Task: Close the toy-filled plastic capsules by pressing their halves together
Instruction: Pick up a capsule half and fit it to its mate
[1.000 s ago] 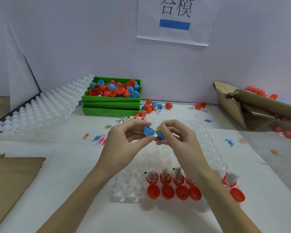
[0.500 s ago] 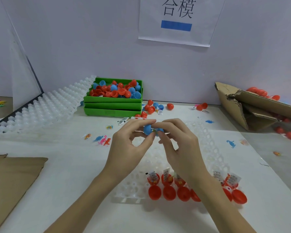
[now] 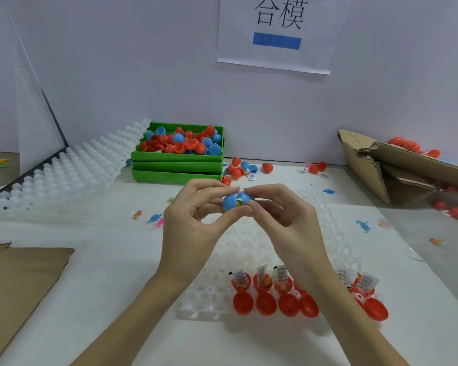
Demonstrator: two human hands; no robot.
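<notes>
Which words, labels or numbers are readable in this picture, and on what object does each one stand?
"合模": large black characters on the white paper sign on the back wall, above a plain blue bar.
Small printed labels sticking out of the open red capsules in the white tray: too small to read.

Right half of blue capsule (image 3: 234, 202) behind fingers (image 3: 259, 192); seam unclear.

This looks like a small hand-assembly station in a toy-packing workshop: a white worktop (image 3: 90, 260) boxed in by plain partition walls, with a printed station sign (image 3: 278, 30) (two Chinese characters over a blue bar) taped up behind. Stacked green bins (image 3: 177, 167) of loose capsule halves at the worktop's back edge, white moulded holding trays (image 3: 64, 175), torn cardboard (image 3: 381, 167) and scattered tiny toy dinosaurs (image 3: 364, 225) point to piecework.
</notes>
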